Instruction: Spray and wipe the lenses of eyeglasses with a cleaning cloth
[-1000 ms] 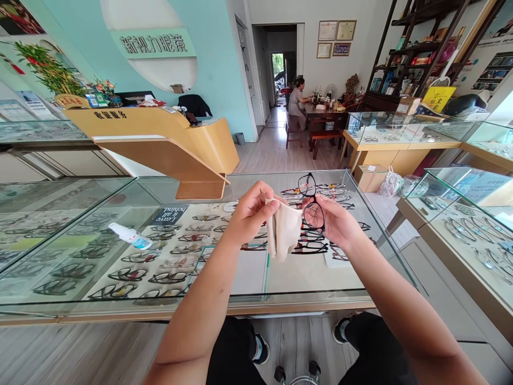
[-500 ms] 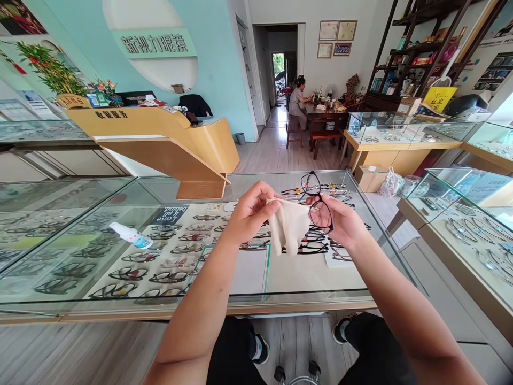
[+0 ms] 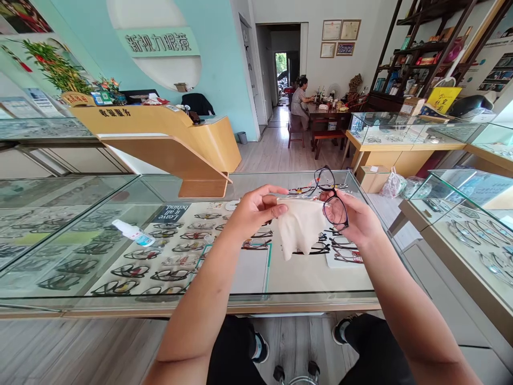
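My left hand point(image 3: 252, 214) pinches the top edge of a cream cleaning cloth point(image 3: 300, 227), which hangs between both hands. My right hand point(image 3: 358, 222) grips a pair of black-framed glasses point(image 3: 332, 198) by the lower lens, the frame standing on end above the fingers. The cloth's right edge lies against the right hand and that lens. Both hands hover above the glass display counter point(image 3: 280, 278).
Rows of spectacle frames lie inside the counter under the glass. A small white spray bottle point(image 3: 132, 233) lies on the glass at the left. More glass cases stand to the right point(image 3: 460, 214). A person sits at a far table point(image 3: 298, 101). A wooden reception desk point(image 3: 160, 139) stands behind.
Both hands have drifted slightly right with the glasses. The cloth has been drawn out wider between the hands and now reaches the lower lens.
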The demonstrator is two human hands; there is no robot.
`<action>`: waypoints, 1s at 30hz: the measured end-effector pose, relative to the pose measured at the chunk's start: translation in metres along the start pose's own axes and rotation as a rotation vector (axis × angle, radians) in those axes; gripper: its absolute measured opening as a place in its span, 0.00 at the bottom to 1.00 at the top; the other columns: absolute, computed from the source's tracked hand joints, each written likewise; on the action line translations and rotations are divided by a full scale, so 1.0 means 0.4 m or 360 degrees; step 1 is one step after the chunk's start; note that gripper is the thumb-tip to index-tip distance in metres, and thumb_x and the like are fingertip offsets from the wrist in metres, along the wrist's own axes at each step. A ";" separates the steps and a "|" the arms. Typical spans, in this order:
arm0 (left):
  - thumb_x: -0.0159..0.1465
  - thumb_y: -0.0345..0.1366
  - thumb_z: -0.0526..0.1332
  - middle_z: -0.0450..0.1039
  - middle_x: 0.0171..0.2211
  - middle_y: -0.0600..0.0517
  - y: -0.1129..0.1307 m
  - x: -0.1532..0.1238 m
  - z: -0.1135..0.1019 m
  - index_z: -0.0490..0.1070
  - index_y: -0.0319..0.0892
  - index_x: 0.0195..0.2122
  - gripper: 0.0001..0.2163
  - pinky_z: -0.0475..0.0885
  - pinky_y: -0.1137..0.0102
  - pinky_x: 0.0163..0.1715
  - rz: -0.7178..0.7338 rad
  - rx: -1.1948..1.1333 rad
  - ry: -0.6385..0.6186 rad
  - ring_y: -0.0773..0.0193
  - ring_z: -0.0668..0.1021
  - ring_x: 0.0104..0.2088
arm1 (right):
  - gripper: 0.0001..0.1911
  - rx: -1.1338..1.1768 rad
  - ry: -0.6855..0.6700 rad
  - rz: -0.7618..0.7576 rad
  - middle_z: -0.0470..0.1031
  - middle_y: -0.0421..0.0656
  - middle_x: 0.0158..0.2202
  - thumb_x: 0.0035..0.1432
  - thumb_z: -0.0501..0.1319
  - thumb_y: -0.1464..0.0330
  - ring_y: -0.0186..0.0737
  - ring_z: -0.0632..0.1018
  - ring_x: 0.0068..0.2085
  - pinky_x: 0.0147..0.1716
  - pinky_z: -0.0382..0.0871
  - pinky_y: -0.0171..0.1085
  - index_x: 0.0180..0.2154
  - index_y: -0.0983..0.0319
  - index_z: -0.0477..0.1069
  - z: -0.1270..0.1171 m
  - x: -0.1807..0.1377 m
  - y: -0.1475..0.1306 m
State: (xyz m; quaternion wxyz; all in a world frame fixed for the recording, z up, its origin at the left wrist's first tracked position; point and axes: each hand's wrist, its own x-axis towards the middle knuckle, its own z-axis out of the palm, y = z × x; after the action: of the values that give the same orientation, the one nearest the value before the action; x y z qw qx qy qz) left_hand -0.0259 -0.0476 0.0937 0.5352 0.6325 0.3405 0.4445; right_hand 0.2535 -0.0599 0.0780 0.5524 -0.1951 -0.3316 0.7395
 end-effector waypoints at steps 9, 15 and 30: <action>0.56 0.47 0.82 0.70 0.27 0.56 -0.009 0.004 0.059 0.70 0.41 0.31 0.23 0.68 0.75 0.28 -0.0211 -0.0692 0.0015 0.69 0.72 0.27 | 0.14 -0.0169 0.0097 -0.0204 0.83 0.40 0.41 0.53 0.82 0.61 0.33 0.84 0.36 0.42 0.85 0.33 0.36 0.59 0.83 0.012 0.005 0.023; 0.55 0.52 0.82 0.70 0.27 0.59 -0.015 -0.004 0.096 0.66 0.44 0.35 0.27 0.66 0.76 0.26 -0.0262 -0.0603 0.0146 0.69 0.72 0.26 | 0.15 -0.0342 0.0155 -0.0291 0.83 0.40 0.44 0.53 0.82 0.56 0.36 0.80 0.40 0.48 0.83 0.38 0.37 0.55 0.84 0.016 0.013 0.080; 0.69 0.53 0.72 0.81 0.45 0.47 -0.045 -0.018 0.162 0.77 0.44 0.38 0.16 0.76 0.65 0.51 0.0334 -0.0007 0.0042 0.59 0.82 0.47 | 0.12 -0.0699 0.0181 -0.0673 0.74 0.40 0.40 0.62 0.75 0.53 0.41 0.73 0.44 0.48 0.69 0.39 0.36 0.53 0.82 0.026 0.017 0.124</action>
State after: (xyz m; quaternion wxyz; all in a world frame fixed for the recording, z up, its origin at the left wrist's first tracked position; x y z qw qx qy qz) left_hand 0.0323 -0.0747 0.0725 0.4825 0.6576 0.2784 0.5072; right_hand 0.2103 -0.0649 0.0509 0.6562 -0.2774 -0.4853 0.5068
